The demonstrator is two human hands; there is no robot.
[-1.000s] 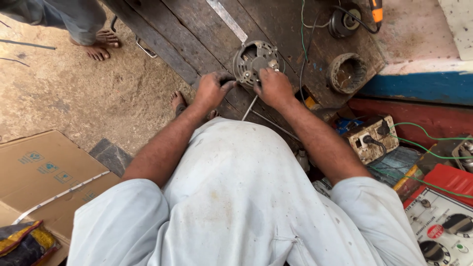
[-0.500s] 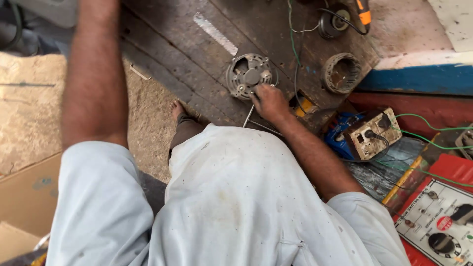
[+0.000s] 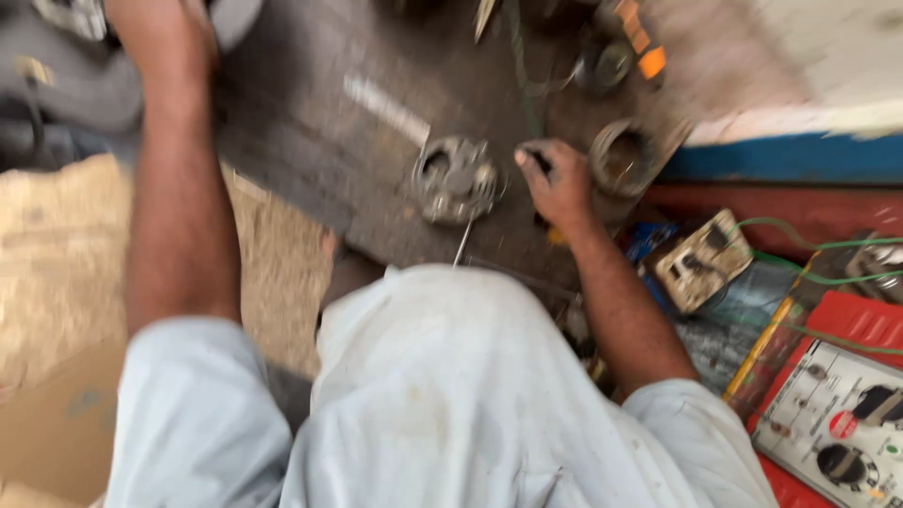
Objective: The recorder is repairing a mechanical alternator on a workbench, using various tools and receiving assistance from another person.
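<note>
The right hand (image 3: 557,181) is resting on the dark workbench (image 3: 310,150), fingers curled, apparently pinching a small dark part, just right of the round motor end plate (image 3: 456,177). The left hand (image 3: 160,33) is reaching far left, its grip too blurred to tell. Judged step: fetching something; next calls for steadying the plate.

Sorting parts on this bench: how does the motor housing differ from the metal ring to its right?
The motor housing has ribs and a central hub; the ring is hollow. The housing lies left of the right hand, the ring right of it. Both are round, grey, on the dark board.
</note>
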